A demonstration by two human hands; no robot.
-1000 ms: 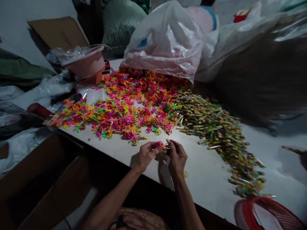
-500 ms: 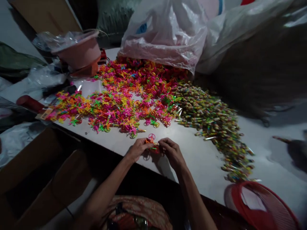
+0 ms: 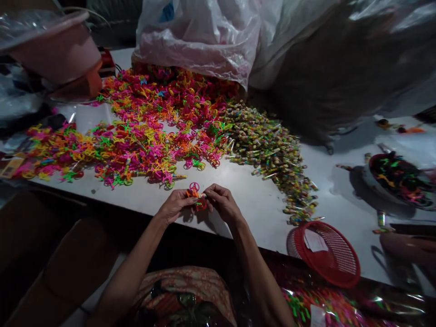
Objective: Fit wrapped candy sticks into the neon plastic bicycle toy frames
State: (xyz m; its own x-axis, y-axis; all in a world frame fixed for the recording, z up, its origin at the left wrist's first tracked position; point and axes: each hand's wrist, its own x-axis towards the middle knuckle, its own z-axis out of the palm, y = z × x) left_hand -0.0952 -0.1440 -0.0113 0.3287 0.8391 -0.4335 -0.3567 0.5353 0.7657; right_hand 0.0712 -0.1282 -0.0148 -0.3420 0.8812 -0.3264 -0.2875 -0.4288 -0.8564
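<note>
My left hand [image 3: 175, 205] pinches a cluster of small bright plastic pieces [image 3: 194, 187], with pink, orange, red and green showing and a pink ring standing up on top. Close against it, my right hand [image 3: 223, 203] has its fingertips closed on the end of a small patterned tube [image 3: 202, 195] that meets the cluster. Both hands are just above the white table's front edge. Beyond them spreads a heap of loose coloured plastic pieces [image 3: 143, 145]. To its right lies a pile of small patterned tubes in clear wrap [image 3: 269, 145].
A red mesh basket [image 3: 350, 261] sits at the table's front edge on the right. A bowl of coloured pieces [image 3: 371, 179] is farther right, near another person's hand [image 3: 405, 247]. Large plastic bags [image 3: 200, 41] stand behind, and a pink tub [image 3: 61, 50] at back left.
My view has turned to the right, so the table's contents sit farther left and the bowl and other person's hand show. Both hands keep their hold, fingers close together.
</note>
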